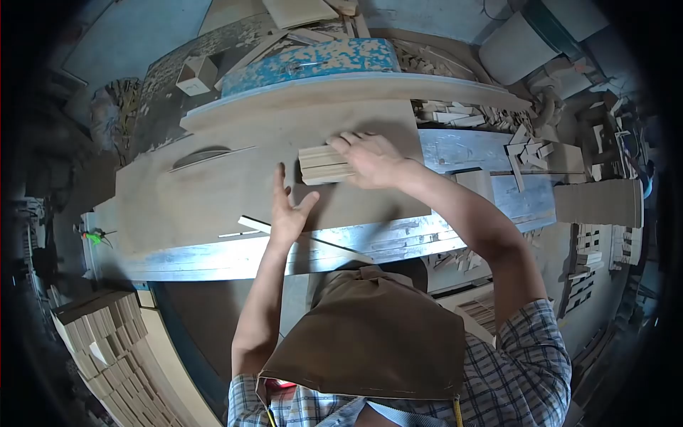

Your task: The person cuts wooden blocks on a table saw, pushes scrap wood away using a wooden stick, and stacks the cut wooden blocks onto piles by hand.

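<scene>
A small stack of short wooden strips lies on the brown board that covers the saw table. My right hand is closed around the right end of this stack, with fingers over its far side. My left hand is open, thumb and fingers spread, just left of the stack and apart from it. Beside my left wrist a narrow light strip rests on the board. Farther left, a curved saw blade stands up through a slot in the board.
A long wooden fence crosses behind the board, with a worn blue piece beyond it. Offcuts lie on the metal table at right. Stacked wood pieces stand at lower left. The metal front edge runs close to my body.
</scene>
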Available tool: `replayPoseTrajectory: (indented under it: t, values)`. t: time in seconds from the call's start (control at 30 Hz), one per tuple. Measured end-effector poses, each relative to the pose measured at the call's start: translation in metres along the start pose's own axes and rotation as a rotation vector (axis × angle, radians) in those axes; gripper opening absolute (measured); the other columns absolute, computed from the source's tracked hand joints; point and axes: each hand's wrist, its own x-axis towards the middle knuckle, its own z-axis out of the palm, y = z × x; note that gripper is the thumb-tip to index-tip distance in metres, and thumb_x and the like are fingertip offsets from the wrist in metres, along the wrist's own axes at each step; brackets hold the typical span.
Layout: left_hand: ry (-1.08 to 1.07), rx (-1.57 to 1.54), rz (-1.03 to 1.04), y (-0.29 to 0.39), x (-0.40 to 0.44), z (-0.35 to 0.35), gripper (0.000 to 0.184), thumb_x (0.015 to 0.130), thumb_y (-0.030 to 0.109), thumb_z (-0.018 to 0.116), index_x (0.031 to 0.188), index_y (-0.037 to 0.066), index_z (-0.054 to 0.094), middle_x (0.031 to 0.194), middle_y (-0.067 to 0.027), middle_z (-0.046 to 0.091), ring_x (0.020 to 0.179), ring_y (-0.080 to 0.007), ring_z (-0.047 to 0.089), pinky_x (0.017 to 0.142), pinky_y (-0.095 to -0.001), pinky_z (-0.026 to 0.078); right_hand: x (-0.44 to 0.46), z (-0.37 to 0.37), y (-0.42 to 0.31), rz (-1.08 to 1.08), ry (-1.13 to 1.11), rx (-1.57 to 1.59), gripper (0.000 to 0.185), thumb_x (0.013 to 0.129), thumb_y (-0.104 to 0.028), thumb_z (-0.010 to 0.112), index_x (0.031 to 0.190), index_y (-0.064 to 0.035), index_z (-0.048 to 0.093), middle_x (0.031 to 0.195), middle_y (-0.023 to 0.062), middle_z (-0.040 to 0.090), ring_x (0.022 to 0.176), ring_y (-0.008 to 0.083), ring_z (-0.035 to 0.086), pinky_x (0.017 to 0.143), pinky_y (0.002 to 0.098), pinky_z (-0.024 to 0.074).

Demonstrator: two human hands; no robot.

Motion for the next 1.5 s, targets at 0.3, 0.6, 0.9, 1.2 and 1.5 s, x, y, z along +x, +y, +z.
replayPoseTrajectory:
  t: [0.3, 0.6, 0.9, 1.2, 1.5]
  values:
    - [-0.129, -0.182, -0.052, -0.018, 0.022, 0.038, 0.092, 0.089, 0.006, 0.079, 0.16, -0.007, 0.021, 0.148, -0.0229, 0.053, 0.138, -0.0281, 0.052, 0.117, -0.0362, 0.041, -0.02, 0.023, 0.002, 0.008, 0.067, -0.081, 0.091, 0.077, -0.028, 0.085, 0.153, -0.0065, 0.039, 0.147, 0.0175, 0.051, 0.137, 0.0366, 0.05, 0.115, 0.0542, 0.0387]
    - [-0.149, -0.155, 0.019, -0.026, 0.029, 0.042, 0.089, 0.094, 0.001, 0.072, 0.161, -0.009, 0.014, 0.146, -0.0206, 0.055, 0.138, -0.026, 0.052, 0.118, -0.0346, 0.039, -0.066, 0.133, 0.031, 0.363, 0.5, 0.895, 0.096, 0.087, -0.007, 0.072, 0.165, -0.0019, 0.016, 0.166, 0.0234, 0.032, 0.154, 0.0324, 0.032, 0.125, 0.0403, 0.0289]
    - [-0.072, -0.109, 0.009, -0.031, 0.02, 0.042, 0.085, 0.092, 0.002, 0.075, 0.158, -0.008, 0.023, 0.152, -0.0235, 0.045, 0.141, -0.03, 0.047, 0.119, -0.0372, 0.037, -0.06, 0.123, -0.007, 0.425, 0.614, 0.878, 0.088, 0.09, -0.007, 0.069, 0.163, 0.0022, 0.021, 0.164, 0.0236, 0.035, 0.154, 0.0318, 0.033, 0.125, 0.0392, 0.028]
    - [-0.099, -0.109, -0.001, -0.025, 0.021, 0.046, 0.086, 0.094, 0.0, 0.072, 0.16, -0.006, 0.017, 0.153, -0.0242, 0.045, 0.143, -0.0311, 0.045, 0.121, -0.0369, 0.033, -0.054, 0.131, -0.007, 0.434, 0.6, 1.005, 0.09, 0.089, -0.008, 0.069, 0.164, -0.0006, 0.02, 0.165, 0.0229, 0.032, 0.154, 0.0353, 0.032, 0.125, 0.04, 0.0297]
    - [-0.029, -0.183, 0.011, -0.034, 0.023, 0.049, 0.075, 0.091, -0.001, 0.076, 0.153, -0.007, 0.035, 0.143, -0.0198, 0.058, 0.136, -0.0274, 0.053, 0.117, -0.0367, 0.039, -0.057, 0.121, -0.003, 0.456, 0.604, 0.841, 0.082, 0.09, -0.016, 0.076, 0.159, -0.0011, 0.034, 0.157, 0.0221, 0.047, 0.146, 0.0342, 0.046, 0.12, 0.0398, 0.0373]
